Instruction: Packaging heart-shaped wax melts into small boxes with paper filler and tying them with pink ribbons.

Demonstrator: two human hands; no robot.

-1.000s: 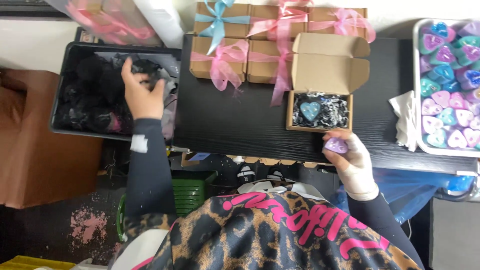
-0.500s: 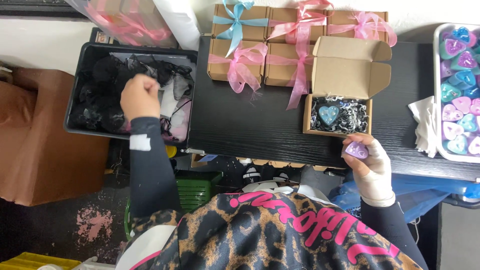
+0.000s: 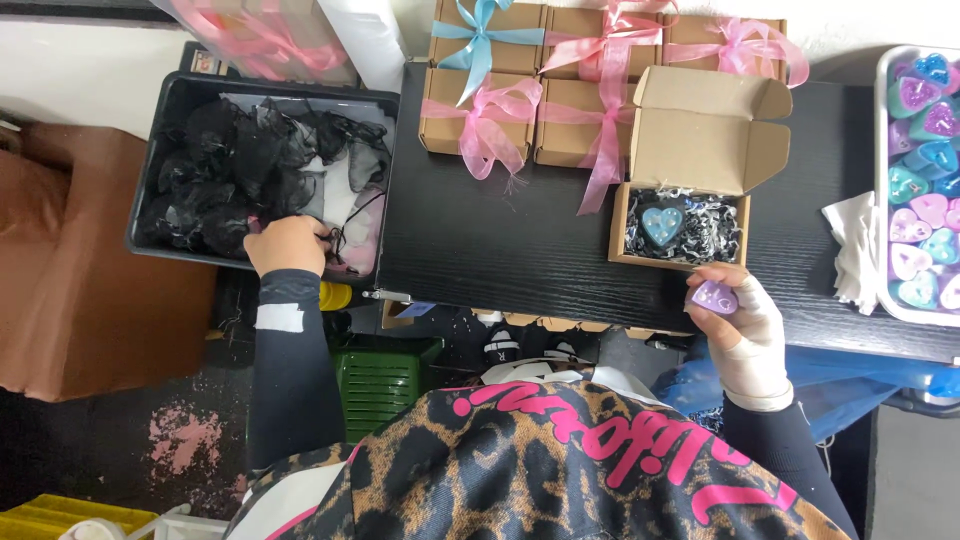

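Head view: your left hand [image 3: 288, 243] is clenched around a bit of black gauze in the black bin [image 3: 170, 100] off the counter's [image 3: 520, 250] left edge, so pinch one piece only and lift it free of the tangle. Your right hand [image 3: 745, 330] grips a purple heart [image 3: 714, 297] at the counter's front edge, just below the open box [image 3: 680, 225] holding a blue heart [image 3: 662, 224]; keep it steady and level.

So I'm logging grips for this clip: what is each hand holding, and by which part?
The right hand pinches a purple heart by its edges. The left hand is among black pouches in the bin; its grip cannot be told.
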